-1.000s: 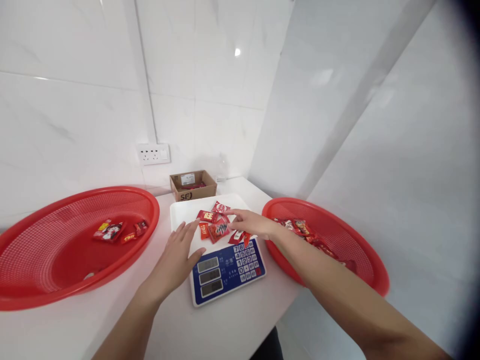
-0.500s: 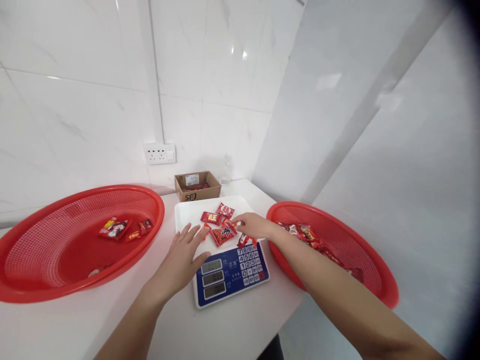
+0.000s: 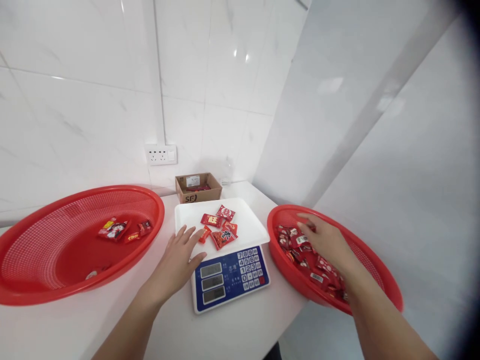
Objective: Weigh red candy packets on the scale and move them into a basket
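Observation:
Several small red snack packets [image 3: 224,237] lie together on the white pan [image 3: 247,220] of a digital scale. My left hand [image 3: 180,260] is over the pan's front left corner, fingers spread, beside a small orange-red packet [image 3: 204,234]; nothing is in it. Over the right red basket [image 3: 390,295], my right hand [image 3: 325,241] has its thumb and forefinger apart, with no packet visible between them. Red packets [image 3: 318,278] are heaped in that basket beneath it. My right hand's other fingers are partly hidden.
Another red basket [image 3: 22,295] with a few packets [image 3: 113,229] stands at the left. Behind the scale is a small cardboard box [image 3: 202,196] near the tiled wall. The scale's blue keypad panel [image 3: 232,280] faces me, near the white table's front edge.
My right hand has moved right from the scale pan to over the right basket. The small packets under it at the pan's front right are gone from there. My left hand has hardly moved.

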`<state>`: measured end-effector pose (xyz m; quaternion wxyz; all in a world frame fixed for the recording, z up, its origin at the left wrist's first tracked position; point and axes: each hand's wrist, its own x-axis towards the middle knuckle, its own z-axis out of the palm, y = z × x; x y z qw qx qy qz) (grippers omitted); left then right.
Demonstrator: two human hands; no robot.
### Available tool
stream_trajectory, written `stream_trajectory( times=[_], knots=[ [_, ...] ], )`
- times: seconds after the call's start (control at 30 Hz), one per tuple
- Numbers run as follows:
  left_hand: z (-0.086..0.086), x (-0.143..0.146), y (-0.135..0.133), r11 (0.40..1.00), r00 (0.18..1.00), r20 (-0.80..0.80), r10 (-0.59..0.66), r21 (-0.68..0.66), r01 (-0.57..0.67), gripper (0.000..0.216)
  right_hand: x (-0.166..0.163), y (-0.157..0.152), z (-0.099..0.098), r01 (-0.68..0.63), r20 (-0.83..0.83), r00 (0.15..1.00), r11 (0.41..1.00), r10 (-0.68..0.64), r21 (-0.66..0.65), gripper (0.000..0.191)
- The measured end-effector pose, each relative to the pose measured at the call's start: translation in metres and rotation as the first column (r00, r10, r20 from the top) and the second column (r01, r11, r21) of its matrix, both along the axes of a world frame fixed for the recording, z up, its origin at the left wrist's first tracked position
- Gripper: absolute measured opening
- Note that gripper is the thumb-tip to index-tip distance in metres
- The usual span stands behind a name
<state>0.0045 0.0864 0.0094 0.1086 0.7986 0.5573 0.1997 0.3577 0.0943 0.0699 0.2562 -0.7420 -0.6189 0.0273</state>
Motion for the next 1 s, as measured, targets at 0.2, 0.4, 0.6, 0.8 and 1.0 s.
stream_trajectory(
  times=[0.2, 0.4, 0.6, 0.8, 1.0],
  knots=[
    [0.000, 0.005, -0.004, 0.999, 0.999, -0.001, -0.036, -0.024, 0.036, 0.048, 0.000, -0.036, -0.045, -0.094, -0.002, 0.996, 0.995, 0.094, -0.046, 0.054],
    [0.008, 0.030, -0.005, 0.979, 0.986, -0.081, -0.148, -0.153, 0.134, 0.056, -0.017, -0.054, -0.070, -0.166, -0.093, 0.985, 0.942, 0.145, -0.293, 0.059],
    [0.010, 0.047, 0.013, 0.965, 0.967, -0.125, -0.221, -0.173, 0.198, 0.059, -0.012, -0.050, -0.077, -0.204, -0.114, 0.977, 0.940, 0.178, -0.274, 0.059],
    [0.016, 0.070, 0.030, 0.984, 0.972, -0.169, -0.166, -0.088, 0.153, 0.070, -0.013, -0.053, -0.077, -0.221, -0.098, 0.974, 0.945, 0.203, -0.241, 0.057],
    [0.016, 0.086, 0.074, 0.970, 0.940, -0.243, -0.239, -0.112, 0.218, 0.088, -0.014, -0.054, -0.073, -0.230, -0.095, 0.973, 0.930, 0.212, -0.286, 0.058]
  ],
)
